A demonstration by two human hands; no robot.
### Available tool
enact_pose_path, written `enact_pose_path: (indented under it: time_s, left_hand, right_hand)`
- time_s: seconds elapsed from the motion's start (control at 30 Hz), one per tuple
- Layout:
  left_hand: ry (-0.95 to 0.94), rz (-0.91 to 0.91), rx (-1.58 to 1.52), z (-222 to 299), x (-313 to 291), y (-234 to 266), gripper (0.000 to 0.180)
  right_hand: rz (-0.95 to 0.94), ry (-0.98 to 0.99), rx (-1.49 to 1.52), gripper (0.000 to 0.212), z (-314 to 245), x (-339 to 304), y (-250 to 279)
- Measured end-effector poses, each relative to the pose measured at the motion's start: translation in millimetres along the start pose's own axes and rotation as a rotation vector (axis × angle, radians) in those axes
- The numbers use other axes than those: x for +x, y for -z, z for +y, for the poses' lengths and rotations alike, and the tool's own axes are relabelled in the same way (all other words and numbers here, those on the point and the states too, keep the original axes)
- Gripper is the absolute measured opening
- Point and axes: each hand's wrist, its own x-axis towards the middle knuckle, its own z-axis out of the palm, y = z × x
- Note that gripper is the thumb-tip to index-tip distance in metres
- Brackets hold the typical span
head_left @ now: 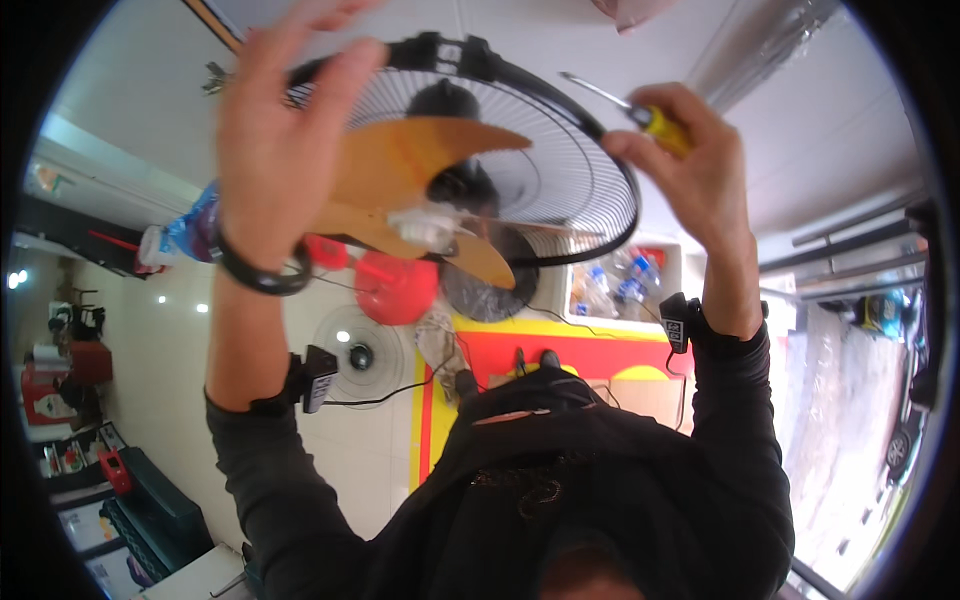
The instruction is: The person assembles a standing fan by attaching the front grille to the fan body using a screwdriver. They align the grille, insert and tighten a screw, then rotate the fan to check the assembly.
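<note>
A fan with orange blades (425, 145) and a white hub (428, 228) stands in front of me at arm height. Behind the blades is its round black wire guard (622, 175). My left hand (280, 140) is raised by the guard's left side, thumb and fingers apart, slightly blurred. Whether its fingertips touch the rim I cannot tell. In my right hand (695, 165) is a screwdriver (660, 128) with a yellow and black handle, its metal shaft pointing up and left. That hand's thumb lies at the guard's right rim.
A white box (688, 275) of plastic bottles stands beyond the fan at the right. Left of the fan's dark round base (490, 290) is a red stool (397, 290). A round wire grille (385, 385) lies on the tiled floor. Cables run from the devices on my forearms.
</note>
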Motion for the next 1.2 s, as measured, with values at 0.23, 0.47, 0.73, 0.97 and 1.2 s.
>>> enact_pose_path:
  time_s: [0.23,0.47,0.73,0.97,1.2]
  left_hand:
    - [0.11,0.107,0.185,-48.0,-52.4,59.2,0.04]
    - [0.469,0.414,-0.091,-85.9,-131.4,55.9,0.042]
    - [1.115,0.141,-0.401,-74.5,-355.7,-102.3,0.031]
    - [1.559,0.395,-1.333,-46.3,-398.4,-264.0,0.038]
    - [1.762,0.708,-1.294,-63.6,-383.2,-258.4,0.041]
  right_hand:
    - [-0.032,-0.173,-0.072,0.044,12.3,-62.9,15.3]
    - [0.003,-0.294,-0.203,0.039,11.9,-93.9,-9.4]
    - [0.049,-0.243,-0.189,0.04,19.4,-106.7,-20.1]
    - [0.108,-0.079,-0.474,0.04,32.3,-115.2,-20.2]
    - [0.09,0.084,-0.665,0.04,32.1,-116.8,-19.1]
